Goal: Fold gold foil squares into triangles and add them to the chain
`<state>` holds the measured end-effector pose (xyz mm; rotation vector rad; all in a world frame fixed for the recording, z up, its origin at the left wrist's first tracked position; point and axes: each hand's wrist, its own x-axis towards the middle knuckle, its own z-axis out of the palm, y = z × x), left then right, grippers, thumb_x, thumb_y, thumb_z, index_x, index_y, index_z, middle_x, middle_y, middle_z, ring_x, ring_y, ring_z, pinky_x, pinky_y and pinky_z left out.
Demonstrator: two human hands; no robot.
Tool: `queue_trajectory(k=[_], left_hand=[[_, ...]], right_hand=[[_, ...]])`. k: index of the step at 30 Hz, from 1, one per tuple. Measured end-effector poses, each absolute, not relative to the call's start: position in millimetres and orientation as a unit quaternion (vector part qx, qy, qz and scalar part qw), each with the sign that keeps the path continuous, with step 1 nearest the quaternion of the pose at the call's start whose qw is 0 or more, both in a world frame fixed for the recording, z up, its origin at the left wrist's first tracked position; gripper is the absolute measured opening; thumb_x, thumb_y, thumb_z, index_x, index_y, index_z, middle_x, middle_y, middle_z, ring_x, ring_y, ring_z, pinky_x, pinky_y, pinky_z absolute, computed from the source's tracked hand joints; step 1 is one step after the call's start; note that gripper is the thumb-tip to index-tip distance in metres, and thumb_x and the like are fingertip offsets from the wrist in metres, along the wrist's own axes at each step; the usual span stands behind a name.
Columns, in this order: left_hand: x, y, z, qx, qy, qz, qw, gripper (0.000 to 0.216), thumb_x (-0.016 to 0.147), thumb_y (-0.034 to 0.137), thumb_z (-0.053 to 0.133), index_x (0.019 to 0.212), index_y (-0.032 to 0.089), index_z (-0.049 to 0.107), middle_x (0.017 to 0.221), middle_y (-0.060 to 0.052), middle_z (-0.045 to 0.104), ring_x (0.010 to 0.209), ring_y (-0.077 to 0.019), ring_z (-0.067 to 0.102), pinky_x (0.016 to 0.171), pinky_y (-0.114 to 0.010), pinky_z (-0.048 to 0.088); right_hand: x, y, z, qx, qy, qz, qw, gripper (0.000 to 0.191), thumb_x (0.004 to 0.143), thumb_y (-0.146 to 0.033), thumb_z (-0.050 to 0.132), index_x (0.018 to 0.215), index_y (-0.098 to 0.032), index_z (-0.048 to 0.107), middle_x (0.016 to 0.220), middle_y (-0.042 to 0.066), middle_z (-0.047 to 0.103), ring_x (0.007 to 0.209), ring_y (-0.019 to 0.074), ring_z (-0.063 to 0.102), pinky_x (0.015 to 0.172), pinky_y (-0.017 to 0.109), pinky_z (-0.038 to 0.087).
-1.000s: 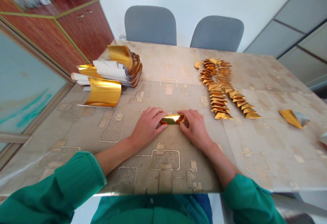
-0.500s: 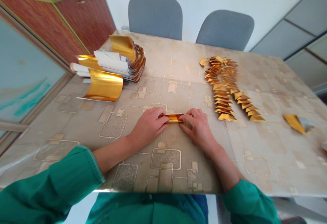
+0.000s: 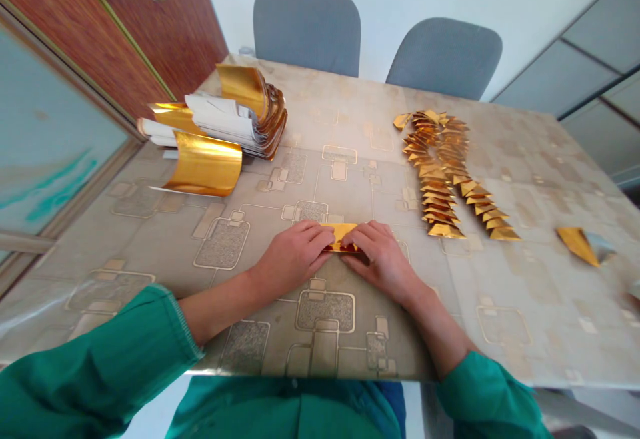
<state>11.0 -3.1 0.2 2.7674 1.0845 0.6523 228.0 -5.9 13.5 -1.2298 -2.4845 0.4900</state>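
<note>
Between my hands a strip of folded gold foil paper (image 3: 344, 231) lies low over the table, its ends covered by my fingers. My left hand (image 3: 299, 247) is closed on the left end, fingers on top and thumb hidden or low. On the right end, my right hand (image 3: 379, 257) grips with bent fingers and the thumb below. Off to the left stands a curved stack of gold and white paper sheets (image 3: 225, 119), with a loose curled gold sheet (image 3: 207, 164) in front of it. Rows of folded gold paper pieces (image 3: 439, 185) stand to the right.
The patterned tablecloth (image 3: 325, 309) covers the table. A single gold and silver folded piece (image 3: 580, 244) lies at the far right. Two grey chairs (image 3: 307, 29) stand behind the table. A red-brown cabinet (image 3: 170, 32) is at the back left, beside a framed glass panel (image 3: 50, 139).
The paper strip looks wider, with more of its gold face turned up. Both hands have come slightly toward me, the right hand's fingers moving inward over the paper.
</note>
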Motion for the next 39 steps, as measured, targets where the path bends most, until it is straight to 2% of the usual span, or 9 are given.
queue_trajectory(k=[5, 12, 19, 23, 29, 39], left_hand=[[9, -5, 1, 0.907, 0.360, 0.207, 0.076, 0.009, 0.094, 0.022, 0.059, 0.097, 0.016, 0.065, 0.114, -0.007, 0.067, 0.104, -0.0224, 0.059, 0.092, -0.038, 0.051], [3, -6, 7, 0.882, 0.412, 0.192, 0.126, 0.012, 0.092, 0.029, 0.063, 0.090, 0.017, 0.067, 0.095, -0.005, 0.064, 0.091, -0.0220, 0.056, 0.080, -0.037, 0.046], [1, -6, 7, 0.858, 0.442, 0.217, 0.147, 0.011, 0.092, 0.029, 0.064, 0.091, 0.019, 0.068, 0.093, -0.004, 0.064, 0.090, -0.0216, 0.055, 0.083, -0.038, 0.041], [2, -6, 8, 0.851, 0.455, 0.212, 0.153, 0.009, 0.090, 0.027, 0.066, 0.086, 0.018, 0.067, 0.091, -0.003, 0.064, 0.090, -0.0215, 0.056, 0.084, -0.038, 0.041], [3, -4, 7, 0.842, 0.480, 0.200, 0.145, 0.011, 0.086, 0.027, 0.070, 0.082, 0.019, 0.066, 0.090, -0.003, 0.062, 0.089, -0.0219, 0.055, 0.082, -0.038, 0.040], [2, -1, 8, 0.832, 0.501, 0.191, 0.142, 0.017, 0.085, 0.031, 0.072, 0.080, 0.019, 0.062, 0.088, -0.002, 0.060, 0.089, -0.0222, 0.053, 0.082, -0.038, 0.038]], right_hand=[[232, -5, 17, -0.426, -0.871, 0.185, 0.160, 0.006, 0.092, -0.028, 0.062, 0.092, -0.023, 0.065, 0.099, 0.003, 0.066, 0.096, 0.0188, 0.054, 0.087, 0.032, 0.036], [241, -3, 16, -0.410, -0.866, 0.219, 0.187, 0.012, 0.095, -0.029, 0.060, 0.098, -0.025, 0.071, 0.100, 0.003, 0.068, 0.094, 0.0178, 0.057, 0.086, 0.034, 0.036], [242, -1, 11, -0.421, -0.846, 0.248, 0.213, 0.017, 0.097, -0.030, 0.056, 0.096, -0.025, 0.072, 0.093, 0.002, 0.069, 0.087, 0.0175, 0.057, 0.081, 0.034, 0.036], [237, -2, 10, -0.462, -0.825, 0.246, 0.214, 0.014, 0.095, -0.030, 0.060, 0.089, -0.023, 0.071, 0.082, 0.001, 0.067, 0.082, 0.0172, 0.056, 0.080, 0.033, 0.035], [229, -3, 3, -0.511, -0.802, 0.216, 0.219, 0.018, 0.091, -0.026, 0.064, 0.074, -0.021, 0.064, 0.071, -0.002, 0.064, 0.072, 0.0145, 0.052, 0.077, 0.032, 0.031], [222, -7, 4, -0.530, -0.804, 0.142, 0.229, 0.015, 0.083, -0.018, 0.067, 0.070, -0.021, 0.061, 0.068, -0.004, 0.063, 0.071, 0.0150, 0.051, 0.077, 0.032, 0.027]])
